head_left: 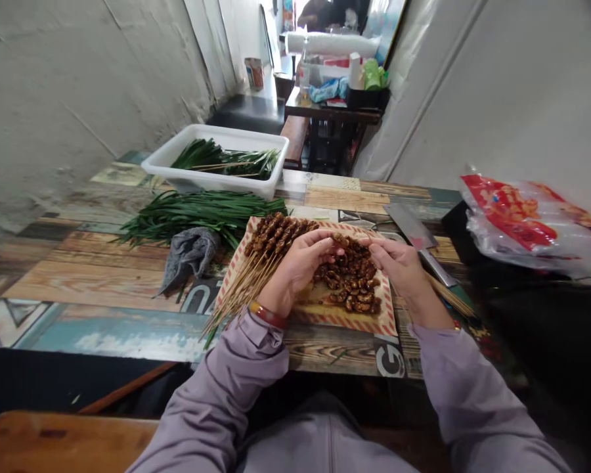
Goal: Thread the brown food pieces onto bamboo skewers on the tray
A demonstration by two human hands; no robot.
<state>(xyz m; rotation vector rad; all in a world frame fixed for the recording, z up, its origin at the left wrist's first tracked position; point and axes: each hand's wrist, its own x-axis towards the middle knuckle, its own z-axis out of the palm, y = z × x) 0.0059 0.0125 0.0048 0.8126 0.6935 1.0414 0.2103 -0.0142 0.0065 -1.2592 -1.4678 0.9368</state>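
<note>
- Loaded bamboo skewers (278, 238) are heaped on the striped tray (325, 320)
- By the left hand (303, 263), a glazed morsel (342, 238) is pinched
- Right hand (398, 263) is held close (grip cannot be told); fingers could be pricked if skewers slip

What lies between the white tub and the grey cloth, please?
A pile of long green leaves lies between the white tub and the grey cloth, in the head view.
</note>
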